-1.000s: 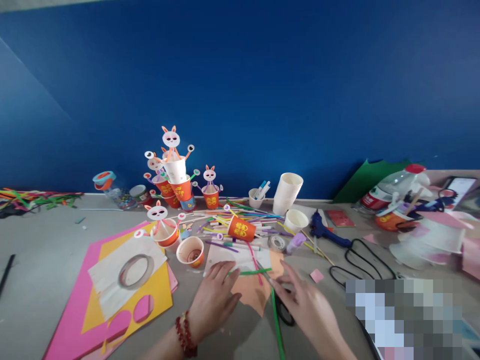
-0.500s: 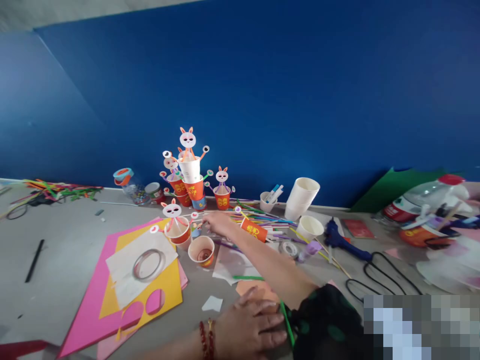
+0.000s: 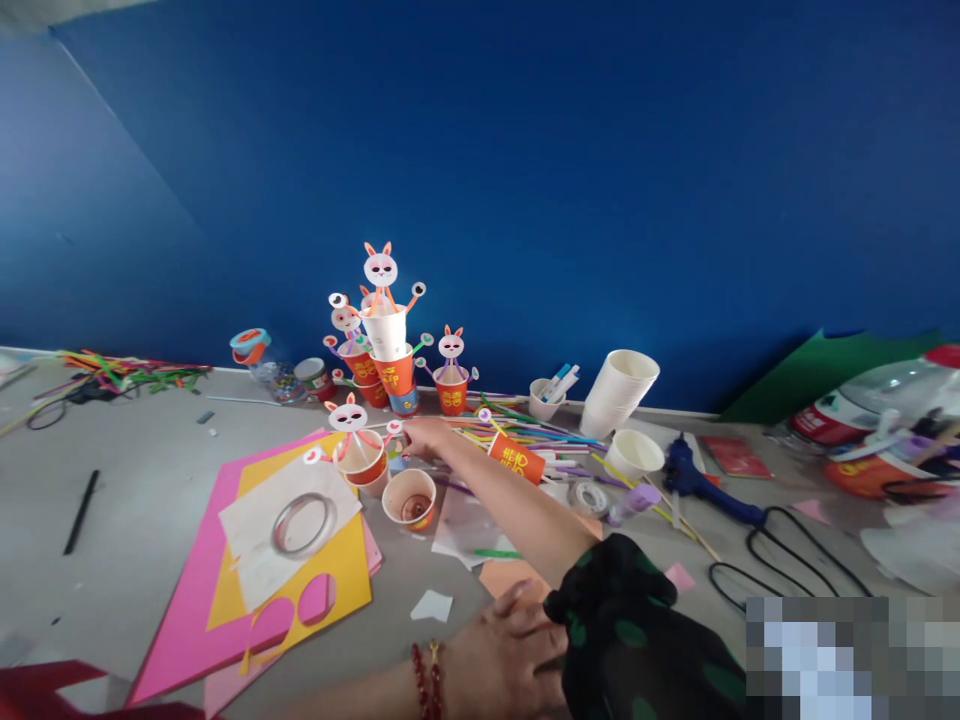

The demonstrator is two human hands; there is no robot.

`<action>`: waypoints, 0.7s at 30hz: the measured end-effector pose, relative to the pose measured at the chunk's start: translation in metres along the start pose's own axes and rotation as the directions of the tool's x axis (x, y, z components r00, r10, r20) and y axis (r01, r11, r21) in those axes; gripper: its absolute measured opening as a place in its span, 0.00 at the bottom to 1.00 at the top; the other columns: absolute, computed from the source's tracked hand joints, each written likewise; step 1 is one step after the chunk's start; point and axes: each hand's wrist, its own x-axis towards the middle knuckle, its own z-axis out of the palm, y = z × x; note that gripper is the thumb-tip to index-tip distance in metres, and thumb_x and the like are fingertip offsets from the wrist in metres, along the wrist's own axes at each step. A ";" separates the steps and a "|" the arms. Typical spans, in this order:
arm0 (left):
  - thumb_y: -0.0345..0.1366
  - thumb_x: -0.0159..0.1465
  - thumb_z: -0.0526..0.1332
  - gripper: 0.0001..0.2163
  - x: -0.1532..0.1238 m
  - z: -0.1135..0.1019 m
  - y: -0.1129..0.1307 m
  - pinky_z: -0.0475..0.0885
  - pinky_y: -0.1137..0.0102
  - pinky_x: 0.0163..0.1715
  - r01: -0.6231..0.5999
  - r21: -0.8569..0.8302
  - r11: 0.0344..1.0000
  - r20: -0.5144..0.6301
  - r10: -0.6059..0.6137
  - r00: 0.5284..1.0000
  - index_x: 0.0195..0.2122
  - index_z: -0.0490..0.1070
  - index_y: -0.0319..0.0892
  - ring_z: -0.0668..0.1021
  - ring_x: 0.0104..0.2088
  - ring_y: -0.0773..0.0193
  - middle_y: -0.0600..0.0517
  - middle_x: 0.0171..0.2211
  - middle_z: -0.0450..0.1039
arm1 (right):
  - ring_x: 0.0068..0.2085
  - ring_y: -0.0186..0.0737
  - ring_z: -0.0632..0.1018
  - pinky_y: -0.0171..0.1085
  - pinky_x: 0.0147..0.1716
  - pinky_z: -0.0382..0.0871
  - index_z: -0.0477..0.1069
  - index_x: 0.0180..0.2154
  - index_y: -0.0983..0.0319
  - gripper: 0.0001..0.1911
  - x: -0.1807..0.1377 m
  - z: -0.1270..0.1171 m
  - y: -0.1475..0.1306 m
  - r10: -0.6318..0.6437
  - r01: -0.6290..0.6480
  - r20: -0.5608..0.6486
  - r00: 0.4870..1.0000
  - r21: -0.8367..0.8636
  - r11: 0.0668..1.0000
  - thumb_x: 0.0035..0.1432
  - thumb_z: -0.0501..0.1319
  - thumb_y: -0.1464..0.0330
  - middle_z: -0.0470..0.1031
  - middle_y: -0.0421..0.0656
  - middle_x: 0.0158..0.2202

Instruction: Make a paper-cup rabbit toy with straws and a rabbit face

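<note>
Nearest, at the bottom edge, the left hand (image 3: 502, 660) lies flat, fingers spread and holding nothing, on a peach paper sheet (image 3: 504, 577) on the grey table (image 3: 135, 490). A red bead bracelet (image 3: 426, 680) circles its wrist, and the dark green-spotted sleeve (image 3: 645, 650) of the right arm hides its fingertips. A pixelated block covers the lower right corner.

Left of that, stiff pink (image 3: 187, 600) and yellow card sheets (image 3: 300, 590) lie stacked, round holes cut in the yellow one; on them rests a white paper with a clear tape roll (image 3: 304, 523). An open orange paper cup (image 3: 409, 498) stands just beside the right forearm.

Farther out, the right hand (image 3: 429, 437) reaches to the edge of the pile of thin coloured straws (image 3: 525, 432). Its fingers curl down near a small blue piece beside the bunny cup (image 3: 358, 452); whether they pinch anything is too small to tell.

Right of the straws lie a tipped orange cup (image 3: 516, 459), a white cup (image 3: 634, 452), a blue glue gun (image 3: 701, 478) with looping black cord, and a plastic bottle (image 3: 870, 400) cut off by the frame.

Against the blue wall (image 3: 525, 180) stands a tower of cups topped with paper rabbit faces (image 3: 380, 268), beside a leaning stack of white cups (image 3: 619, 390).
</note>
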 end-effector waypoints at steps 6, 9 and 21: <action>0.48 0.67 0.54 0.20 0.001 -0.005 -0.004 0.51 0.52 0.66 0.009 -0.057 0.998 -0.007 -0.010 1.000 0.57 0.66 0.45 0.66 0.61 0.54 0.50 0.57 0.71 | 0.48 0.46 0.77 0.47 0.45 0.75 0.69 0.53 0.62 0.17 -0.020 -0.016 -0.006 0.055 -0.053 -0.030 0.998 0.045 0.998 0.65 0.61 0.64 0.72 0.46 0.53; 0.48 0.68 0.54 0.22 0.004 -0.010 -0.004 0.53 0.52 0.65 0.036 -0.108 0.993 -0.001 -0.036 0.999 0.59 0.63 0.43 0.66 0.61 0.55 0.48 0.58 0.71 | 0.48 0.45 0.77 0.48 0.45 0.74 0.68 0.53 0.63 0.16 -0.047 -0.035 -0.005 0.077 -0.066 -0.165 0.983 0.069 0.995 0.66 0.61 0.64 0.72 0.47 0.52; 0.33 0.64 0.62 0.24 -0.005 -0.076 -0.026 0.68 0.50 0.57 0.561 -0.356 0.747 -0.490 -0.661 0.568 0.60 0.58 0.42 0.66 0.62 0.48 0.38 0.59 0.63 | 0.28 0.33 0.73 0.31 0.26 0.63 0.72 0.37 0.60 0.03 -0.263 0.010 0.034 0.135 0.203 -0.523 0.842 0.537 0.819 0.61 0.60 0.69 0.75 0.38 0.30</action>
